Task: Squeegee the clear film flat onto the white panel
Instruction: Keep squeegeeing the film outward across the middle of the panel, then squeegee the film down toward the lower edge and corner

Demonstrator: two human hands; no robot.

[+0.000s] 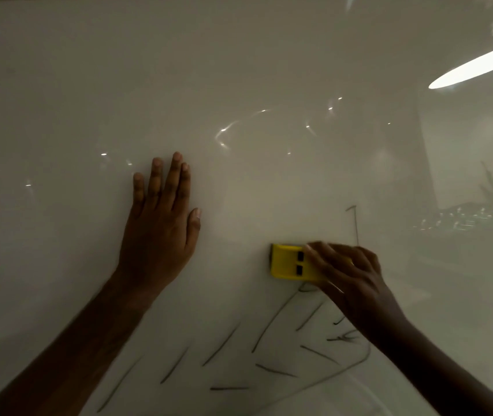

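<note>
A yellow squeegee (287, 262) is held in the right hand (350, 274); the left hand (161, 223) is spread flat on the clear film (239, 130), its grip wide.

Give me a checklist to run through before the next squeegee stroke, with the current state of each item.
1. Right hand grips the yellow squeegee: ok, fingers lie over its right part.
2. Squeegee against the white panel: ok as far as the view shows; contact pressure cannot tell.
3. Left hand braces the clear film flat, fingers spread: ok.
4. Left hand clear of the squeegee: ok, a gap lies between them.
5. Film flat ahead: not ok, curved glints above the hands suggest ripples.
6. Dark pen marks below the squeegee, on or under the film: cannot tell.
</note>
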